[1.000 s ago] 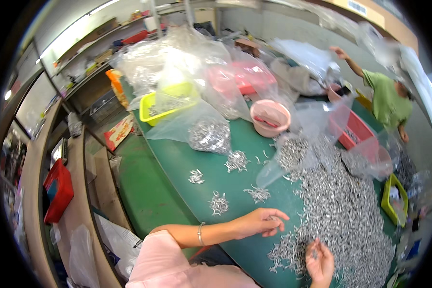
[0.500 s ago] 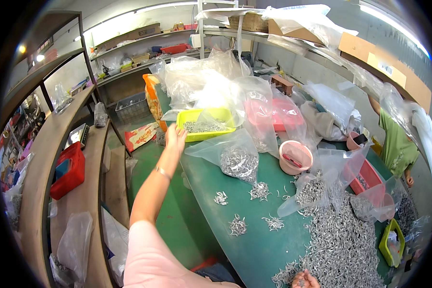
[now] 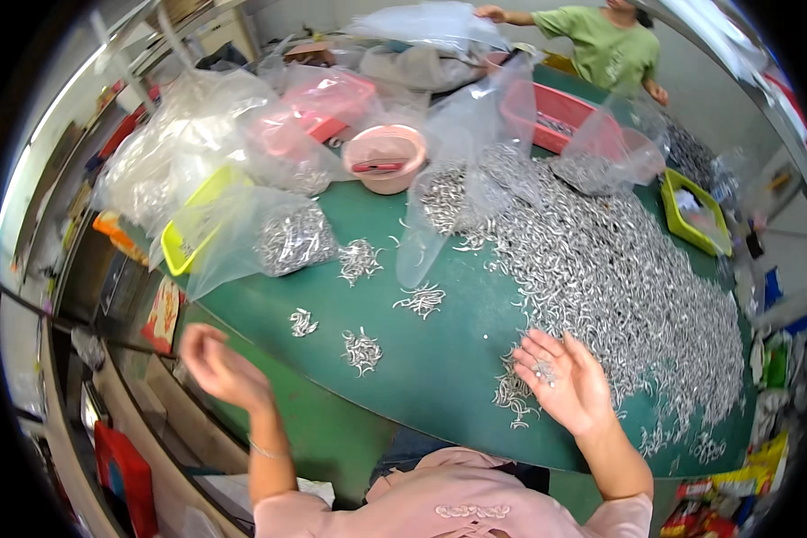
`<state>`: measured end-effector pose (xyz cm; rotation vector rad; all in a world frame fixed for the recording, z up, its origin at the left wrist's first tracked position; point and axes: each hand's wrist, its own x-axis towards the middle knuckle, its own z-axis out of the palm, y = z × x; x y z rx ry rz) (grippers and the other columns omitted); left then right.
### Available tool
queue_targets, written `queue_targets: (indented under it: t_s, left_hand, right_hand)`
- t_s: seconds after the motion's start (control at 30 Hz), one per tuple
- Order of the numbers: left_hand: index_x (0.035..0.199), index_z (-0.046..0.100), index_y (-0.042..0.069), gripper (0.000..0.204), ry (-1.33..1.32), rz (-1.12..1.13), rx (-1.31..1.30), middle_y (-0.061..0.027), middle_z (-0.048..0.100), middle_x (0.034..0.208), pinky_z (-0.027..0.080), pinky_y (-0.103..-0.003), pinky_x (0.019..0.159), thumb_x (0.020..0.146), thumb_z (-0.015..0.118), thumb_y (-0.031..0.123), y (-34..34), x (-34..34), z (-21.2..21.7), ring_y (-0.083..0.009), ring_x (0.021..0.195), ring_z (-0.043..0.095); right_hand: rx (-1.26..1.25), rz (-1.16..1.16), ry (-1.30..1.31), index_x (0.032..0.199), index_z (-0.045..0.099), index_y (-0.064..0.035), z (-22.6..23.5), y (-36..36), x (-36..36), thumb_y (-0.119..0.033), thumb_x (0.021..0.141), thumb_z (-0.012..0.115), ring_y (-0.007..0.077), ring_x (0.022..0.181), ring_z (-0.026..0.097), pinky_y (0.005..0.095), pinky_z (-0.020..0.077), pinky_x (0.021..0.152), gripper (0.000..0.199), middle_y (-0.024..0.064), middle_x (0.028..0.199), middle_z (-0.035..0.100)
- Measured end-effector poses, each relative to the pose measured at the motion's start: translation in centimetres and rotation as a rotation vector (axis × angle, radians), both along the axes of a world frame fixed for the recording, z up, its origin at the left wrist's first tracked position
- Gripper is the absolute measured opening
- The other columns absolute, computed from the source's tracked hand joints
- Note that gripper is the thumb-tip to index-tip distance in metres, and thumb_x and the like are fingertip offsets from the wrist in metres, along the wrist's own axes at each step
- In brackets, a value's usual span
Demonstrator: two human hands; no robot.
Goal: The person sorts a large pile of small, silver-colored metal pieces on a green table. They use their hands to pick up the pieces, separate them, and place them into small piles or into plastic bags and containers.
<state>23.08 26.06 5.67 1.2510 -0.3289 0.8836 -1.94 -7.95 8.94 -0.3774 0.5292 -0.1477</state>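
My right hand (image 3: 565,381) lies palm up at the near edge of a big heap of small silver metal parts (image 3: 619,278) on the green table (image 3: 448,359). A few of the parts rest in its palm, fingers spread. My left hand (image 3: 220,368) hovers off the table's left edge, fingers loosely curled, holding nothing I can see. Small separate piles of parts (image 3: 361,348) lie on the table between my hands.
Clear plastic bags of parts (image 3: 287,238) and a yellow-green tray (image 3: 184,242) sit at the left. A pink bowl (image 3: 386,157), pink bins (image 3: 556,117) and a green tray (image 3: 690,215) stand farther back. A person in a green shirt (image 3: 605,49) works at the far side.
My left hand has drawn back from the yellow-green tray to the table's near-left edge. My right hand now lies palm up by the heap. The view has swung right and down.
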Motion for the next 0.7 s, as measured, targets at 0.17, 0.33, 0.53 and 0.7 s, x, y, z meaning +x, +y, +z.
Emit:
queue_targets:
  t_s: [0.17, 0.33, 0.53, 0.7]
  left_hand:
    - [0.133, 0.049, -0.003, 0.042, 0.982, -1.447, 0.006, -0.0186, 0.059, 0.128, 0.051, -0.04, 0.096, 0.102, 0.054, 0.024, -10.4, -12.0, 0.3, -0.0293, 0.118, 0.059]
    - [0.134, 0.048, -0.004, 0.044, 1.57, -1.908, -0.586, -0.0197, 0.056, 0.133, 0.04, -0.047, 0.11, 0.104, 0.042, 0.029, -16.9, -15.6, -4.3, -0.0321, 0.126, 0.053]
    - [0.127, 0.053, -0.005, 0.035, 1.478, -1.957, -0.672, -0.0108, 0.062, 0.116, 0.051, -0.036, 0.092, 0.104, 0.046, 0.02, -17.4, -15.7, -9.5, -0.0203, 0.105, 0.062]
    - [0.129, 0.052, -0.006, 0.035, 1.475, -1.661, -0.479, -0.0109, 0.062, 0.11, 0.052, -0.03, 0.086, 0.103, 0.051, 0.016, -17.6, -13.6, -4.5, -0.0159, 0.096, 0.06]
  right_hand:
    - [-0.048, 0.012, -0.118, 0.12, 0.056, 0.0041, -0.6, 2.4, 1.1, -0.034, 0.106, 0.039, 0.0312, 0.113, 0.057, 0.0415, 0.0437, 0.104, 0.044, 0.0151, 0.114, 0.06]
    - [-1.546, 0.232, -0.106, 0.105, 0.06, -0.0011, -3.5, 5.2, 0.4, -0.017, 0.099, 0.053, 0.0278, 0.094, 0.056, 0.0342, 0.0442, 0.089, 0.019, 0.012, 0.103, 0.058]
    - [-1.737, 0.063, -0.079, 0.097, 0.066, 0.0008, -2.3, 4.6, -1.5, 0.002, 0.085, 0.064, 0.0294, 0.082, 0.063, 0.0359, 0.0505, 0.074, 0.012, 0.014, 0.093, 0.064]
    - [-1.629, -0.121, 0.108, 0.093, 0.067, 0.0016, -2.7, 3.1, -3.0, 0.003, 0.087, 0.062, 0.0241, 0.08, 0.064, 0.0322, 0.0499, 0.075, 0.008, 0.0138, 0.09, 0.065]
